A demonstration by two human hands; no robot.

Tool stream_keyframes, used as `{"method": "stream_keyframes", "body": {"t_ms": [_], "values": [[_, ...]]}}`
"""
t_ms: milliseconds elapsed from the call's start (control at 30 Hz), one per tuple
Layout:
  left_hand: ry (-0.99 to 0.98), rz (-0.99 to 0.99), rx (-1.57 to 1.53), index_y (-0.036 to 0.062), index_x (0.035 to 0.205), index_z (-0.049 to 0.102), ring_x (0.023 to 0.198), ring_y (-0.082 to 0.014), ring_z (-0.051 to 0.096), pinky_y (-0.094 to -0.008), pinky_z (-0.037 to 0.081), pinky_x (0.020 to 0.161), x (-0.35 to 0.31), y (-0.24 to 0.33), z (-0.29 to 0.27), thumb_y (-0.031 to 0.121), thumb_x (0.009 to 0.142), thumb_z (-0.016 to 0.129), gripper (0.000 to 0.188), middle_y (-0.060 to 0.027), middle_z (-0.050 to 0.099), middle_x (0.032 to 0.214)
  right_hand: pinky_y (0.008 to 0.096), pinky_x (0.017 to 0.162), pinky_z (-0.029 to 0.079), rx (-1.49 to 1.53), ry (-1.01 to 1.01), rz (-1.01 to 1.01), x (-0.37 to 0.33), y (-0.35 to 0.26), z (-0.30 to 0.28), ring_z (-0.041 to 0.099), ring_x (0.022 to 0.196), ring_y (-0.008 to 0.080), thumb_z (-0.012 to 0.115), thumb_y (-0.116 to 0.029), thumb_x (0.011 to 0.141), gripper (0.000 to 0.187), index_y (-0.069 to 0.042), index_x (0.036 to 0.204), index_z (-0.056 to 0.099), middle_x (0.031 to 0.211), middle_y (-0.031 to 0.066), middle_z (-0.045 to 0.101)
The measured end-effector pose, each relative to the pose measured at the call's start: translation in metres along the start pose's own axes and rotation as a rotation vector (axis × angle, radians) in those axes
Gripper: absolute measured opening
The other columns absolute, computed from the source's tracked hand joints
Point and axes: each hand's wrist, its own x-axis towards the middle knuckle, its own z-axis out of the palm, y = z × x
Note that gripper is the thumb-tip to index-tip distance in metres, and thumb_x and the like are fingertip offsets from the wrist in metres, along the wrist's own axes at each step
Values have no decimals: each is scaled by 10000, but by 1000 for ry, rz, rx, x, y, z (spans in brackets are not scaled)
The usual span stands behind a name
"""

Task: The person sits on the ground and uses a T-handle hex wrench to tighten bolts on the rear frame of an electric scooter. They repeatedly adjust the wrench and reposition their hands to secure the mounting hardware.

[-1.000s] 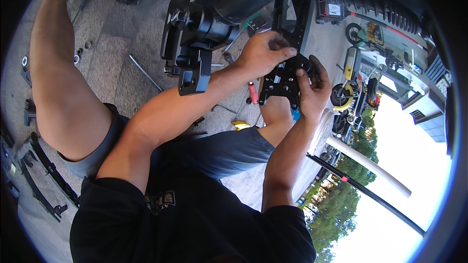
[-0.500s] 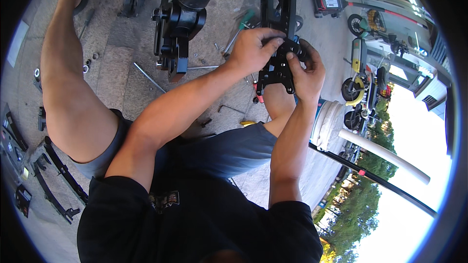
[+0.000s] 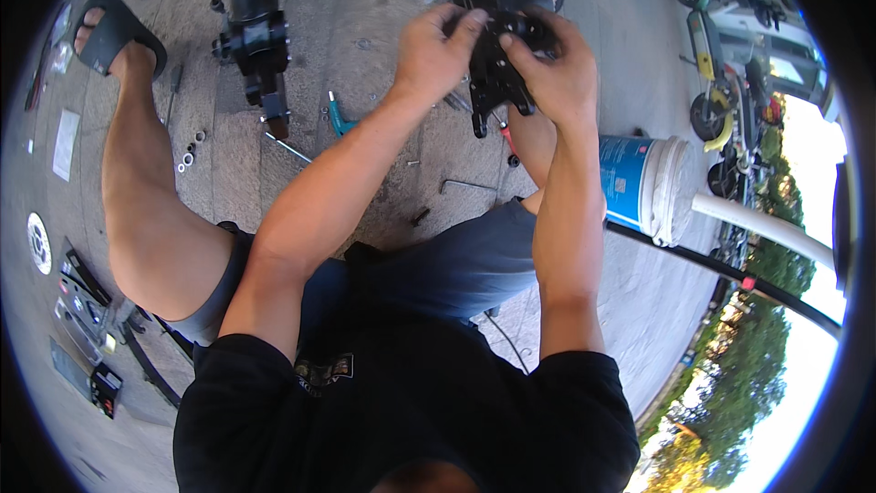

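Note:
A long black metal frame piece (image 3: 497,87) with holes and a forked lower end stands between my hands above the lower leg. My left hand (image 3: 433,53) is closed on its left side, thumb and fingertips pinching its edge. Against the other side, my right hand (image 3: 561,68) curls its fingers round a dark rounded part (image 3: 525,32) on the frame, thumb pressed on the front. The fingers partly hide this part, so its exact kind does not show.
At left hangs a black jointed arm assembly (image 3: 255,36). A teal-handled tool (image 3: 339,116), a hex key (image 3: 467,186) and several small rings (image 3: 188,160) lie on the paving. Right of my right forearm is a blue bucket (image 3: 628,181) with a white pipe (image 3: 762,226) beyond. Scooters (image 3: 716,110) stand farther off.
The whole view has shifted, bringing the sandalled foot and more of the bucket into sight. Both hands stay on the black frame piece, which appears higher and slightly left.

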Motion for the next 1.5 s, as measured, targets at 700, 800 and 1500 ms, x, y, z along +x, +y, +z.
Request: {"method": "stream_keyframes", "body": {"t_ms": [700,800,1500], "values": [[-100,-60,-107,15,945,639,698,-84,553,-239,444,609,4,11,-7,186,941,613,173,-27,637,790,397,877,479,-12,130,-155,-1,15,4,600,947,352,776,-305,687,486,-66,1098,676,982,152,639],[-128,-35,-88,18,997,624,718,-91,561,-232,440,621,6,17,-8,190,940,616,182,-27,640,834,405,907,446,-12,123,-107,-3,14,4,562,975,375,769,-316,684,482,-87,1098,683,978,144,635],[-150,-198,-87,11,994,609,678,-100,550,-241,430,589,10,18,-5,211,933,623,209,-41,629,816,411,906,440,-13,83,-147,1,13,2,562,992,375,763,-307,695,473,-72,1095,671,1010,157,627]]}}
